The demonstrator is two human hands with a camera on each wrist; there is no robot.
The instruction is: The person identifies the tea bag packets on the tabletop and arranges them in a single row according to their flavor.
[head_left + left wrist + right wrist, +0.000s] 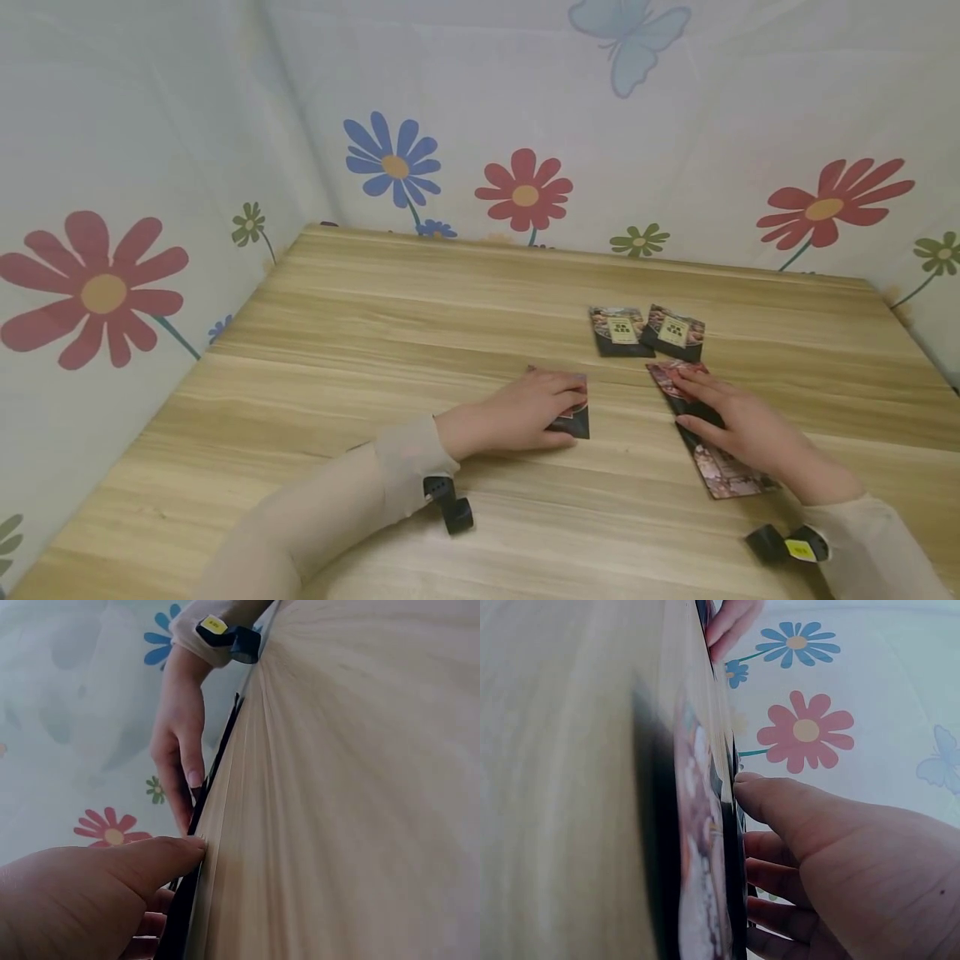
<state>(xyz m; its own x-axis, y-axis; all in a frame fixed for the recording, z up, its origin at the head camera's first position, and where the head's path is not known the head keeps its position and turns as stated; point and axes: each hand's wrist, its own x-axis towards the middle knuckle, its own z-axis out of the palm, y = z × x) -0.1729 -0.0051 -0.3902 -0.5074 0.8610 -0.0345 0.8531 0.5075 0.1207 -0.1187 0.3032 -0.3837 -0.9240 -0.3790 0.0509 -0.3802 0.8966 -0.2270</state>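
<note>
My left hand (525, 410) rests palm down on a small dark printed packet (576, 427) with red on it, its fingers covering most of the print. In the left wrist view the thumb (176, 853) lies along the packet's dark edge. Farther right, my right hand (757, 429) lies on a longer black packet (716, 475) with reddish pictures at both ends, set at a slant. Its fingers are spread over the upper part and hide the middle. The right wrist view shows this packet's printed surface (697, 847) beside the thumb.
Two small packets with food pictures and pale labels, a left one (621, 332) and a right one (675, 333), lie side by side beyond the right hand, corners meeting. The wood-grain table (360, 317) backs onto a white flower-printed curtain (450, 75).
</note>
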